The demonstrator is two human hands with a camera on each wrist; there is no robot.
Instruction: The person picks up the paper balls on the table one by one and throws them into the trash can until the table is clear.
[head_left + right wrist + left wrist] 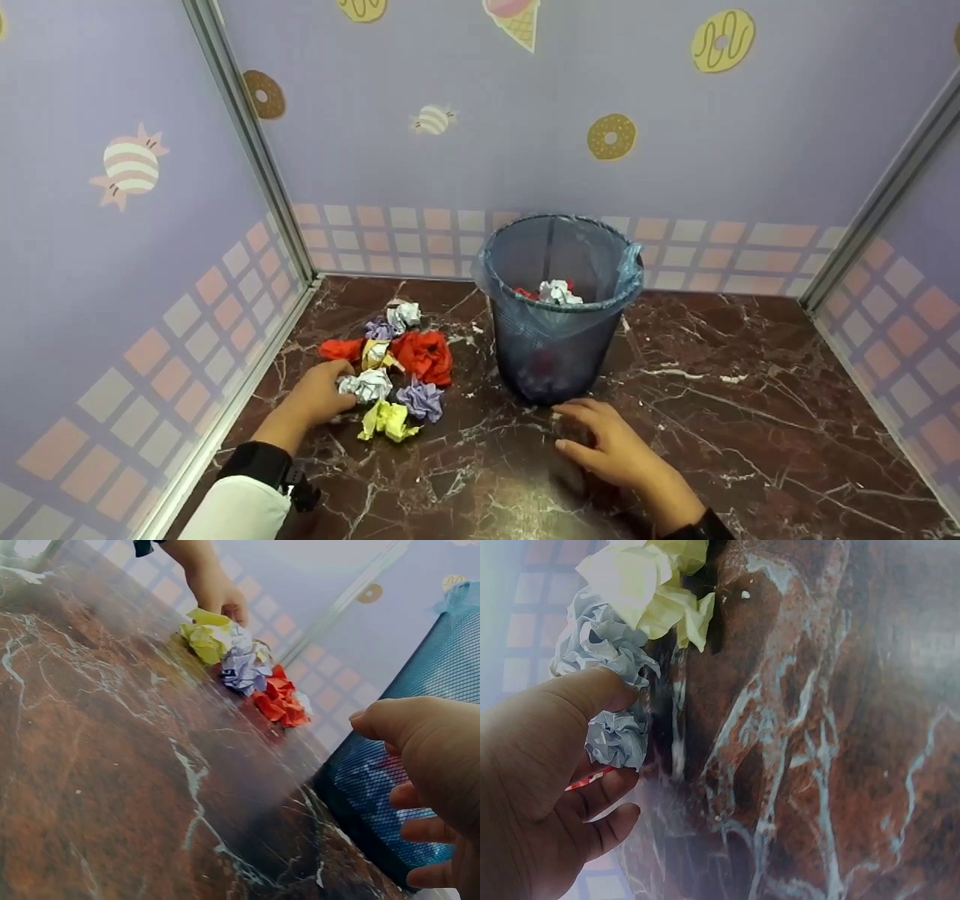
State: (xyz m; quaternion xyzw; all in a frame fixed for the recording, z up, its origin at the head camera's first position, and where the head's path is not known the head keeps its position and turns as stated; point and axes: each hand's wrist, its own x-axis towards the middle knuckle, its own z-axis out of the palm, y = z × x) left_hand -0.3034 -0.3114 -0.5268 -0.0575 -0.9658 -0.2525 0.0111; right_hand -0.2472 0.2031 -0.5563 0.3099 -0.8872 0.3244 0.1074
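My left hand [319,394] reaches round the near white crumpled paper ball [367,385], thumb on one side and fingers on the other. In the left wrist view that white paper [619,739] shows between thumb and fingers. Right beside it lie a yellow paper ball [388,421] and a purple one [421,400]. My right hand [611,446] holds nothing, its fingers loosely spread and thumb apart, just in front of the mesh bin [551,352]. In the right wrist view the bin's mesh wall [375,772] stands behind those fingers.
Behind the white ball are red crumpled papers [425,357], a yellow-and-white piece [377,354], another purple ball [380,329] and another white one [404,316]. A clear bag [491,274] lines the bin, with white paper [559,292] and red paper inside. Patterned walls enclose the marbled tabletop [720,420].
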